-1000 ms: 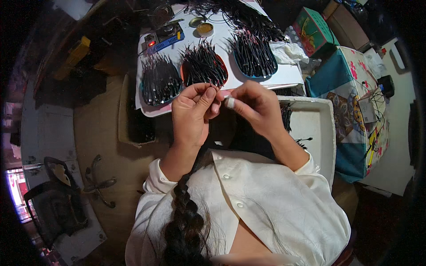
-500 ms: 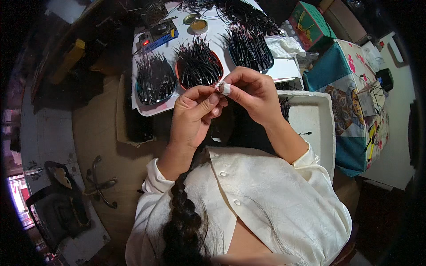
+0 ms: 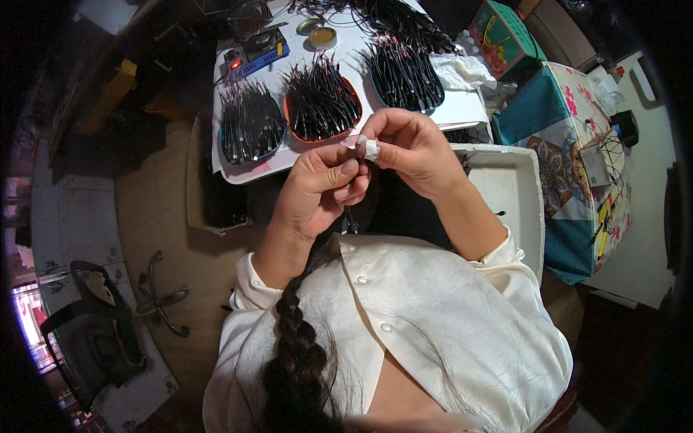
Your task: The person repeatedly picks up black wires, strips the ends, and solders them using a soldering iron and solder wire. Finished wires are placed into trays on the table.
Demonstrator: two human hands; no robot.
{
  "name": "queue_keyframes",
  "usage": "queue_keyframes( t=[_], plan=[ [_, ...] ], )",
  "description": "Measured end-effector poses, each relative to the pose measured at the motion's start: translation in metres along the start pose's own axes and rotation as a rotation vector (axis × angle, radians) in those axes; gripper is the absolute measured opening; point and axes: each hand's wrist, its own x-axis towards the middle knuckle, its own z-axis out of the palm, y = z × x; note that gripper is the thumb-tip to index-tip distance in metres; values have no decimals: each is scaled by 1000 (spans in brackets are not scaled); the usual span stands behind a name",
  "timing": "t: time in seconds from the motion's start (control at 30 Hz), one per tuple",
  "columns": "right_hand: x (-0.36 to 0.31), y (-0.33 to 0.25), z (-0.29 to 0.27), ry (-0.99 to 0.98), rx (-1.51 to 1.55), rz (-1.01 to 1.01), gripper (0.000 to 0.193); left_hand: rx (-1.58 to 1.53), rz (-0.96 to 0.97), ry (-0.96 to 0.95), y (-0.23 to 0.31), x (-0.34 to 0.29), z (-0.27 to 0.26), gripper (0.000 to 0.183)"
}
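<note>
Over the near edge of the white table point(image 3: 462, 110), my hands meet with their fingertips together. My left hand point(image 3: 317, 184) is closed, thumb on its curled fingers, on a thin black cable point(image 3: 349, 220) whose lower end hangs beneath it. My right hand point(image 3: 415, 155) pinches thumb and forefinger at the cable's upper end, which the fingers mostly hide. A small white strip point(image 3: 371, 149) shows at the right thumb tip; whether it is wrapped round the thumb or held, I cannot tell. Beyond stand a red tray point(image 3: 359, 108) and two blue trays, full of short black cables point(image 3: 321, 97).
A round tin point(image 3: 323, 39) with yellowish content and a blue device point(image 3: 263, 61) with a red light lie farther back. Crumpled white plastic point(image 3: 462, 72) sits right of the trays. A white foam box point(image 3: 530, 169) stands at my right, beside a cloth-covered table point(image 3: 563, 238).
Both hands have shifted slightly, staying fingertip to fingertip. The black cable end now shows below my left hand. The view has tilted a little.
</note>
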Motion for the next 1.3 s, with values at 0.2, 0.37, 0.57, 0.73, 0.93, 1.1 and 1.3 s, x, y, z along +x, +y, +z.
queue_keyframes(
  t=[0.2,0.37,0.57,0.73,0.93,1.1,1.3],
  plan=[
    [-5,13,0,92,348,179,11,268,272,164,-13,5,3,12],
    [-3,18,-18,119,-42,156,7,925,280,363,-16,3,3,16],
    [-4,41,-31,215,492,596,9,840,307,293,-26,25,-17,15],
    [25,26,-107,587,-610,19,22,647,339,382,-23,44,-35,16],
    [75,17,-188,786,-1406,31,22,602,333,410,-24,55,-43,16],
    [82,18,-176,837,-1234,-113,17,585,327,456,-23,52,-40,16],
    [70,-9,-115,857,-1196,-773,10,448,493,484,-16,61,-24,17]
  ],
)
